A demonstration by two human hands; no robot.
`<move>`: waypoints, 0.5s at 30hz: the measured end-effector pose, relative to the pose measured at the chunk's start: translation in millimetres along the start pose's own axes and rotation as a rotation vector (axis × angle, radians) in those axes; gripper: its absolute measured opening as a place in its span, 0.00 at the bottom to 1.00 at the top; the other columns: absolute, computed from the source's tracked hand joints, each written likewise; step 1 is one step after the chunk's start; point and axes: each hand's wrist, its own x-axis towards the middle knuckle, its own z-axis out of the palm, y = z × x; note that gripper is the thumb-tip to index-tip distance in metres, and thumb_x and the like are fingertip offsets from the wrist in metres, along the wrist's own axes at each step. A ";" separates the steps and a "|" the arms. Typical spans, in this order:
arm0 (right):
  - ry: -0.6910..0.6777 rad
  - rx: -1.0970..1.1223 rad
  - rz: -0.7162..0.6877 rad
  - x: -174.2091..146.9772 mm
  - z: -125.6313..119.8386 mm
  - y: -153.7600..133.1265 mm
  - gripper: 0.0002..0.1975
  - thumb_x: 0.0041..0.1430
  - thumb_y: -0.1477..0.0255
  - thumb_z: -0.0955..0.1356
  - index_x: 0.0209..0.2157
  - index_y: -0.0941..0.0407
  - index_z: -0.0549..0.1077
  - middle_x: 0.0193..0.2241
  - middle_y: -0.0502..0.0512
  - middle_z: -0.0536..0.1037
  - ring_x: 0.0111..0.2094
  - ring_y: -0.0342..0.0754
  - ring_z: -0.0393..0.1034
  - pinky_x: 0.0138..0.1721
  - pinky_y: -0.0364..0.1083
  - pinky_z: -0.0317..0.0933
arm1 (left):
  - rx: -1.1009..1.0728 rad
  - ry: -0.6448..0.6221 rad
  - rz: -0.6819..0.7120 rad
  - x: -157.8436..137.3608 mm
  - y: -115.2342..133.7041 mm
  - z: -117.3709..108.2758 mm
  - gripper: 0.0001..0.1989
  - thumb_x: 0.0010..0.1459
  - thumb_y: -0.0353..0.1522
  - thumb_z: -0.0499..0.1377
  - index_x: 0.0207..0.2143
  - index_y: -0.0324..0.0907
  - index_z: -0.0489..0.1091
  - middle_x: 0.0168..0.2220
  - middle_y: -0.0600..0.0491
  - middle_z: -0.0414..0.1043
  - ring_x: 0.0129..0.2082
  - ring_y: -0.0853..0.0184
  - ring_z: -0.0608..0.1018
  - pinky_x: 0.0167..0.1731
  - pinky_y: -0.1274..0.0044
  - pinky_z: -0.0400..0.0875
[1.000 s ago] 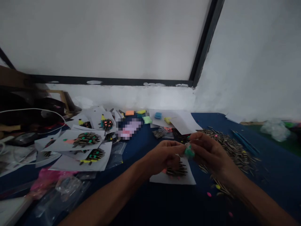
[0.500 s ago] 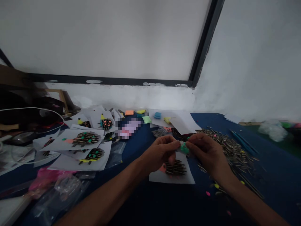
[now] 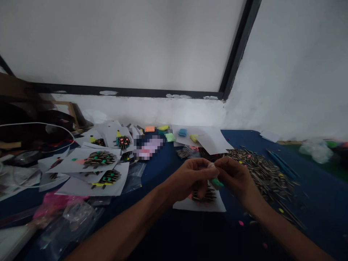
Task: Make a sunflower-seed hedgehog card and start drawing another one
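Observation:
My left hand (image 3: 193, 174) and my right hand (image 3: 236, 175) meet over the table, fingertips pinched together. Between them is a small packet of green modelling clay (image 3: 216, 183) in clear wrapping; the whitish plastic shows at the fingertips and the green part hangs below. Both hands are closed on it. Directly beneath lies a white sheet (image 3: 198, 207) with a hedgehog picture (image 3: 208, 195) made of striped sunflower seeds and pinkish clay, partly hidden by my left hand. To the right of my right hand spreads a pile of striped sunflower seeds (image 3: 268, 177).
Sheets with finished-looking seed hedgehogs (image 3: 100, 159) overlap at left. Pink plastic (image 3: 56, 206) and clear bags lie nearer. Orange (image 3: 149, 129), blue (image 3: 182, 132) and pale green clay packets (image 3: 170, 137) sit at the back. Blue tweezers (image 3: 282, 165) rest beyond the seeds.
The green clay packet has swung lower, with its wrapping now up between my fingertips. My hands have turned slightly and stay close together. The things on the table have not moved.

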 end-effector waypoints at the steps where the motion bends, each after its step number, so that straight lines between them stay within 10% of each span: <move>1: -0.004 -0.009 -0.005 0.1 -0.6 -0.3 0.15 0.47 0.57 0.72 0.25 0.55 0.71 0.19 0.49 0.73 0.19 0.42 0.66 0.20 0.41 0.61 | -0.011 0.005 0.001 0.6 0.0 0.2 0.16 0.52 0.41 0.63 0.30 0.39 0.63 0.15 0.62 0.63 0.10 0.77 0.66 0.10 0.85 0.56; 15: 0.023 -0.157 -0.081 -3.5 -14.8 -2.2 0.10 0.50 0.62 0.72 0.33 0.53 0.78 0.31 0.54 0.78 0.30 0.47 0.72 0.27 0.43 0.65 | 0.063 0.239 0.109 5.2 2.0 -11.1 0.15 0.56 0.41 0.59 0.31 0.39 0.62 0.15 0.58 0.67 0.12 0.72 0.71 0.16 0.82 0.65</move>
